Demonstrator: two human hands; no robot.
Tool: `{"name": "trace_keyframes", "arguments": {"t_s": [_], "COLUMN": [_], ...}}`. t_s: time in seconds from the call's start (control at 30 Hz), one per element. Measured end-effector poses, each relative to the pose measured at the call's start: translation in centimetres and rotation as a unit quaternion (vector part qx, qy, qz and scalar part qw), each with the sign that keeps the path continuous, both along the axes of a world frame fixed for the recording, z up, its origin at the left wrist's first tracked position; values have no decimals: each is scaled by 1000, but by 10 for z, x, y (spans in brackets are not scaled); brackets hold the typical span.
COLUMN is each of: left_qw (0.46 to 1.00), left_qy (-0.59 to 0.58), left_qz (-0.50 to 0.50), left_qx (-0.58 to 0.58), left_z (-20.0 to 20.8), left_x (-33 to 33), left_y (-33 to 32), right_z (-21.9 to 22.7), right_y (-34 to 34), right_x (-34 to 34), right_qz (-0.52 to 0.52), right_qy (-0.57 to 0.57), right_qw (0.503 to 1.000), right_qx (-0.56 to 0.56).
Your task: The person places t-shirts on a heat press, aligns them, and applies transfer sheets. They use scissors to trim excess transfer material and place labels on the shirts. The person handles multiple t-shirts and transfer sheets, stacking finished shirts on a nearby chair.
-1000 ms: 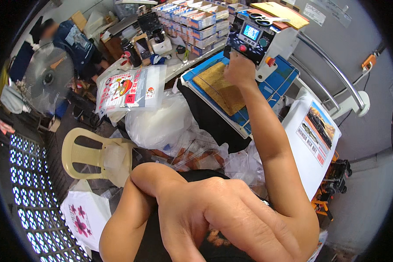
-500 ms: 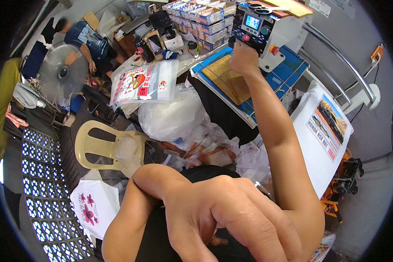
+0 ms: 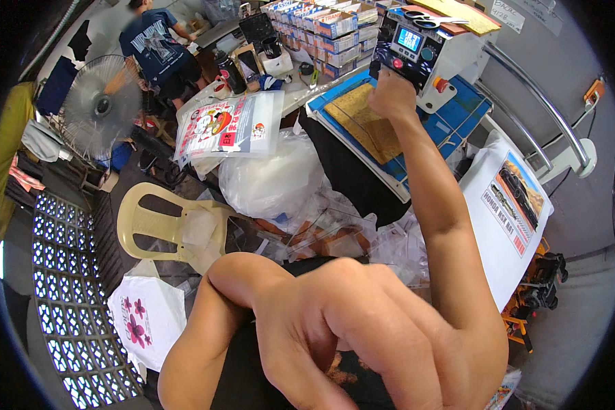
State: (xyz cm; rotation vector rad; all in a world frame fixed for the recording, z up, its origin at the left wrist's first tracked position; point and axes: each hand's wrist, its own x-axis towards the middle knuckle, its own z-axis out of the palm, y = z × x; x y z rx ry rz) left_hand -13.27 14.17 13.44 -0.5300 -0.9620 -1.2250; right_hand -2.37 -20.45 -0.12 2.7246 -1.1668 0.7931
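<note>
My right hand (image 3: 393,94) reaches far forward, its fingers wrapped round the handle of a heat press (image 3: 406,51). The hand covers most of that handle; a dark end shows past the fist. The press has a lit display, a red button and a red knob. Below the hand, a tan pad (image 3: 362,126) lies on the blue press bed (image 3: 437,130), with black cloth (image 3: 348,181) hanging from its near side. Close to the camera, my left hand (image 3: 355,321) is loosely bent, thumb apart from the fingers. Nothing shows in it; the picture's lower edge cuts off its fingertips.
Right of the press hangs a white printed shirt (image 3: 478,198). Scissors (image 3: 430,19) lie on top of the machine. Printed film sheets (image 3: 229,126) and a plastic bag (image 3: 273,178) stand left of it. Further left are a plastic chair (image 3: 140,239), a fan (image 3: 102,102) and another person (image 3: 157,48).
The view has shifted slightly, so the press sits a little further right. The other person has straightened up and moved right. My right hand stays at the press handle; the left barely differs.
</note>
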Motion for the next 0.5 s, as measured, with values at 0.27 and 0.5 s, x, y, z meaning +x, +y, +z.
{"name": "trace_keyframes", "arguments": {"t_s": [0.27, 0.5], "left_qw": [995, 913], "left_qy": [-86, -404], "left_qz": [-22, -48], "left_qx": [-53, -19], "left_z": [-6, -36], "left_x": [29, 163], "left_y": [-59, -165], "right_z": [-4, -2], "right_y": [15, 54], "right_x": [-81, -179], "right_qz": [4, -123], "right_qy": [-26, -176], "right_qw": [1000, 971], "right_qx": [-16, -105]}}
